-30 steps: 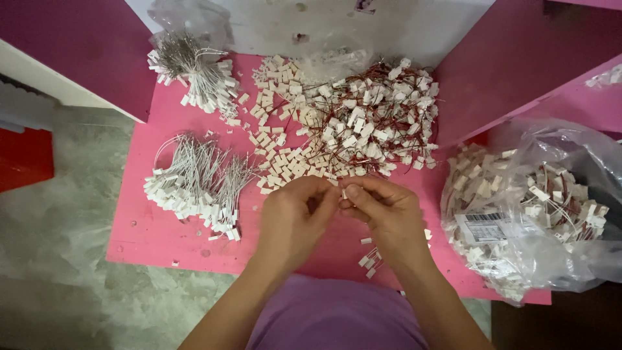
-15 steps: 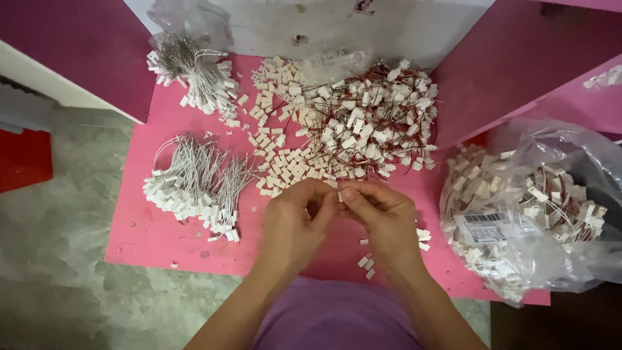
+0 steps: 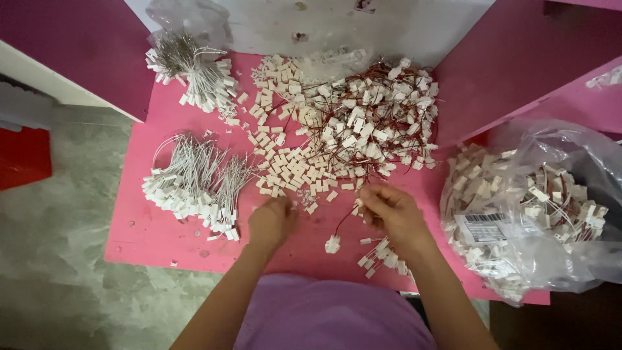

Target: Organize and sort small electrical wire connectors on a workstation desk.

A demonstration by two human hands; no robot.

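My right hand (image 3: pixel 391 212) pinches a thin red wire with a small white plastic connector (image 3: pixel 333 244) dangling at its lower end, just above the pink table (image 3: pixel 149 227). My left hand (image 3: pixel 272 220) rests fingers-down on the table at the near edge of a pile of loose white connector housings (image 3: pixel 295 167); its fingertips are hidden, so what they hold cannot be seen. Behind both hands lies a tangled heap of red-wired white connectors (image 3: pixel 369 120). A few finished pieces (image 3: pixel 382 254) lie under my right wrist.
Two bundles of white-wired connectors lie at the left (image 3: pixel 194 185) and back left (image 3: pixel 194 71). A clear plastic bag (image 3: pixel 531 214) full of connectors sits at the right. Pink panels (image 3: pixel 518 58) stand around the table; grey floor and a red object (image 3: pixel 23 159) are at left.
My hands were together at the table's middle. They have parted: the left went down-left to the loose housings, the right drew a red-wired connector out to the right.
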